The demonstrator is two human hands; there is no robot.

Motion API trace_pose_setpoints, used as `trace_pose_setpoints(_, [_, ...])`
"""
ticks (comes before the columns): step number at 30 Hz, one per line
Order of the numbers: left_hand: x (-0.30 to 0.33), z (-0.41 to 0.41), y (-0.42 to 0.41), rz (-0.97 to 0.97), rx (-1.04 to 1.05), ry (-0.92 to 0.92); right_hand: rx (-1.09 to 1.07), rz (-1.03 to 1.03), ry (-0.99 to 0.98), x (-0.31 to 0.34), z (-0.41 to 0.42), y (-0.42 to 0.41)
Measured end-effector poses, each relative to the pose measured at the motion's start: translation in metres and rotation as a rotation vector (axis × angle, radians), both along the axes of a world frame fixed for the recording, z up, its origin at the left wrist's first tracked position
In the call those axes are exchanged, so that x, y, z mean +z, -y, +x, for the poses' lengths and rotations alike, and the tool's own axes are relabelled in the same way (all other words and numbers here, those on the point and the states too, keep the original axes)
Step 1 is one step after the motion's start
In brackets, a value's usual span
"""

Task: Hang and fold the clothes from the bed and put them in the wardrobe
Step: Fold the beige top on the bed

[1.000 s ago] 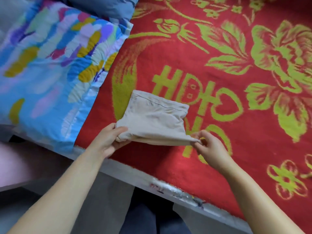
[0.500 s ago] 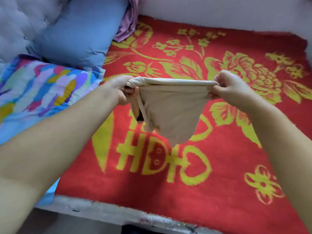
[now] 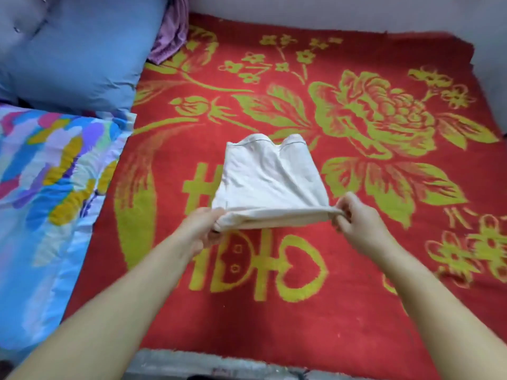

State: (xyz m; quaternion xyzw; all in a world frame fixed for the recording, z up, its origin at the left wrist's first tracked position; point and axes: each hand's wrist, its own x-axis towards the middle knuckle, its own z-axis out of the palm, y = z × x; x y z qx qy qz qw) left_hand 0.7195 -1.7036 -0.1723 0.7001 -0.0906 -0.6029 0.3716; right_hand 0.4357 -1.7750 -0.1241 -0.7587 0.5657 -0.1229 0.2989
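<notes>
Left hand: your left hand (image 3: 204, 227) pinches the near left corner of the garment, fingers curled round a bunched fold of the cloth.
Right hand: your right hand (image 3: 354, 216) pinches the near right corner, thumb and fingers closed on the edge, the cloth pulled taut between your two hands.
Garment: the beige garment (image 3: 270, 182) stretches away from both hands, its near edge lifted in your grip and its far hemmed edge further out over the blanket; you cannot tell from this view whether that far edge touches the blanket.
Blanket: the red blanket (image 3: 315, 311) with yellow-green flowers and lettering lies under both hands and covers the bed out to the far wall.
Quilt: the bright patterned quilt (image 3: 49, 182) lies well to the left of your left hand, at the edge of the blanket.
Pillow: the blue pillow (image 3: 82, 53) sits beyond the quilt, far left of your left hand.
Purple cloth: a bit of purple cloth (image 3: 171, 31) shows just right of the pillow, well beyond both hands.
Bed edge: the grey bed edge (image 3: 219, 364) runs below your forearms, nearer you than either hand.
</notes>
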Motion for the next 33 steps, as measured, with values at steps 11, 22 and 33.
trace_pose_setpoints(11, [-0.154, -0.073, -0.167, 0.624, -0.023, -0.169, 0.190, 0.598, -0.282, -0.172, -0.076, -0.147])
trace_pose_setpoints(22, [-0.086, -0.010, 0.044, 0.459, 0.179, -0.395, -0.058, 0.418, -0.081, -0.116, -0.025, 0.036])
trace_pose_setpoints(33, [-0.168, -0.046, 0.050, 0.067, -0.147, 0.815, -0.655, 0.167, -0.036, -0.213, 0.021, 0.019])
